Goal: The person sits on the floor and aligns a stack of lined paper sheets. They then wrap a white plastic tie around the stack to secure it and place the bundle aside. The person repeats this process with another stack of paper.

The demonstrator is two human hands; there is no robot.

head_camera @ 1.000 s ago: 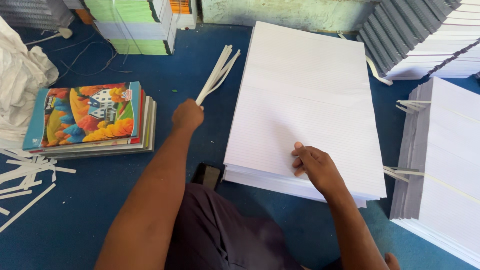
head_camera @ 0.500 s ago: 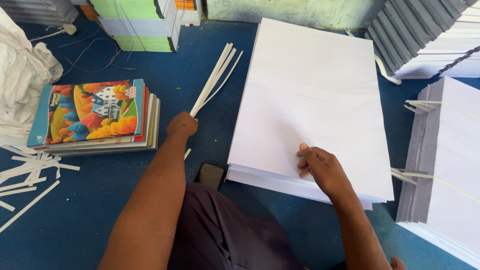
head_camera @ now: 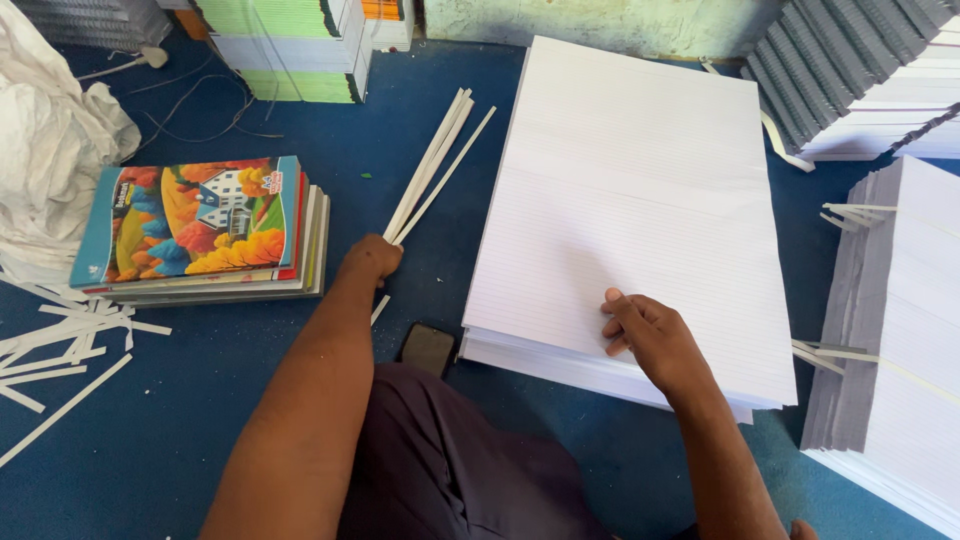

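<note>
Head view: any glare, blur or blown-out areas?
Head view: sharp, no motion blur on left hand or right hand; daylight from upper right leaves the ruled paper stack bright, lines faint but readable; cloth at left edge nearly washed out.

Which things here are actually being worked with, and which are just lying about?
In use:
left hand gripping the white strips
right hand on the lined paper stack

Lying about:
colourful notebooks
phone
loose paper offcuts
white cloth
</note>
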